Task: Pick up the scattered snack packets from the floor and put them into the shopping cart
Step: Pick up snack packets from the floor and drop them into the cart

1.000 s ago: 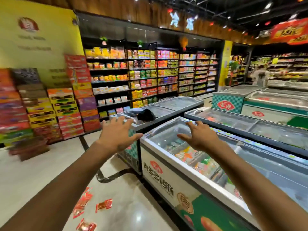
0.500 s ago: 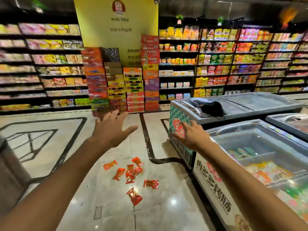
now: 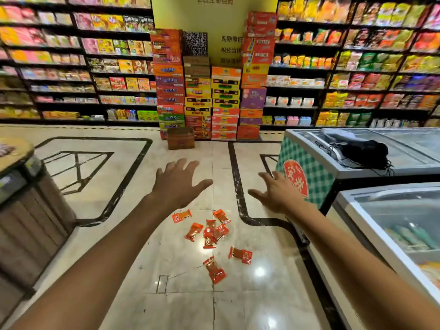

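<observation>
Both hands open and empty above the floor.
Risk: the overlapped snack packets may slip from the left hand or right hand.

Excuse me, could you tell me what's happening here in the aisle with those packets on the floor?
A person in a supermarket aisle is reaching both bare arms forward over red snack packets scattered on the tiled floor. The left hand and right hand are both open with fingers spread, holding nothing, above the packets rather than touching them. None has been picked up yet. A chest freezer stands to the right; no shopping cart is in view.
</observation>
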